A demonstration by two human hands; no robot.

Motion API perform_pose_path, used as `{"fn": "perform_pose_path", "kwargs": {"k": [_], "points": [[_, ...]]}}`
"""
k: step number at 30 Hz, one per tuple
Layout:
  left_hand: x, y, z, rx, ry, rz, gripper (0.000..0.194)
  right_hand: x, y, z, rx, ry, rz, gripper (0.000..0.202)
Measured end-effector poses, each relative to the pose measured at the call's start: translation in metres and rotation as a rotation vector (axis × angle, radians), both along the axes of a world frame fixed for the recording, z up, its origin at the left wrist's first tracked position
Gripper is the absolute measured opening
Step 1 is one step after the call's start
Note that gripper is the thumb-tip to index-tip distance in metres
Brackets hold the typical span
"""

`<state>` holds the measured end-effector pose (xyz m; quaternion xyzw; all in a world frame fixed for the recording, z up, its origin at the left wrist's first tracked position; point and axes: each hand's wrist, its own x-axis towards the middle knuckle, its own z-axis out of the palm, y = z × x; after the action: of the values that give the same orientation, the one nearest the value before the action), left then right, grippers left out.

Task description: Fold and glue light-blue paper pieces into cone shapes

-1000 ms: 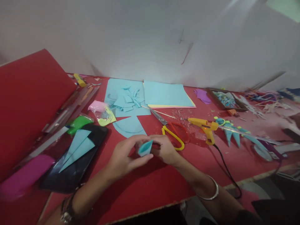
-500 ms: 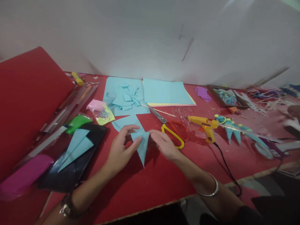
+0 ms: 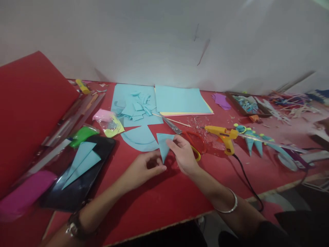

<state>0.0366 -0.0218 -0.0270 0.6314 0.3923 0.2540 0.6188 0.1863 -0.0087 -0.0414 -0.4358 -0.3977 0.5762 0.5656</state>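
Observation:
A light-blue paper triangle (image 3: 163,142), point down, is pinched at its right side between the thumb and fingers of my right hand (image 3: 186,157). Close to its lower tip is my left hand (image 3: 140,171), thumb and fingers apart; I cannot tell whether they touch the paper. Behind the hands lies a rounded light-blue paper piece (image 3: 140,139) with a wedge cut out. Scissors (image 3: 174,128) with red and yellow handles lie just beyond my right hand, which partly hides them. More blue paper wedges (image 3: 83,163) rest on a black flat object (image 3: 102,151) to the left.
A yellow hot glue gun (image 3: 223,135) with a black cord lies to the right, near blue paper cones (image 3: 253,144). Blue paper scraps (image 3: 137,106) and stacked sheets (image 3: 182,99) sit by the wall. Clay packs (image 3: 109,123) and a brown tray (image 3: 239,106) flank them.
The triangle has moved up and right with my right hand, which now grips its right side. My left hand has let go of its upper part and shifted down and right to its tip.

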Motion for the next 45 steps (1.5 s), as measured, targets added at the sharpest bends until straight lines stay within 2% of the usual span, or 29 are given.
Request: {"fn": "perform_pose_path", "kwargs": {"k": [3, 8, 16, 17, 19, 22, 24, 27, 33, 40, 45], "points": [[0.003, -0.002, 0.0, 0.024, 0.088, -0.029, 0.017, -0.002, -0.002, 0.002, -0.028, 0.011, -0.013, 0.019], [0.001, -0.003, -0.002, 0.005, 0.107, -0.075, 0.025, -0.001, -0.001, 0.006, -0.088, 0.038, -0.012, 0.022], [-0.002, -0.002, -0.004, 0.129, 0.18, -0.021, 0.031, 0.0, 0.0, 0.003, -0.135, 0.091, 0.072, 0.024], [-0.003, -0.001, -0.004, 0.126, 0.17, -0.013, 0.031, 0.001, 0.0, 0.003, -0.135, 0.108, 0.125, 0.025], [-0.004, 0.0, -0.001, 0.09, 0.116, -0.032, 0.033, 0.004, -0.001, 0.006, -0.13, 0.133, 0.318, 0.03], [-0.007, 0.0, 0.003, -0.029, 0.005, -0.145, 0.031, 0.01, -0.002, 0.013, -0.085, 0.121, 0.636, 0.038], [-0.009, -0.001, 0.005, -0.088, -0.026, -0.226, 0.029, 0.013, -0.003, 0.016, -0.054, 0.087, 0.723, 0.037], [-0.009, -0.002, 0.006, -0.076, -0.003, -0.24, 0.028, 0.013, -0.004, 0.015, -0.043, 0.034, 0.692, 0.029], [-0.005, -0.002, 0.005, 0.062, 0.051, -0.085, 0.035, 0.007, -0.003, 0.005, -0.074, 0.019, 0.547, 0.025], [-0.005, 0.0, 0.003, 0.091, 0.049, 0.0, 0.035, 0.008, -0.004, 0.006, 0.014, 0.009, 0.548, 0.016], [-0.003, 0.0, 0.007, 0.139, 0.057, 0.094, 0.029, 0.006, -0.005, 0.012, 0.102, -0.126, 0.516, 0.017]]}}
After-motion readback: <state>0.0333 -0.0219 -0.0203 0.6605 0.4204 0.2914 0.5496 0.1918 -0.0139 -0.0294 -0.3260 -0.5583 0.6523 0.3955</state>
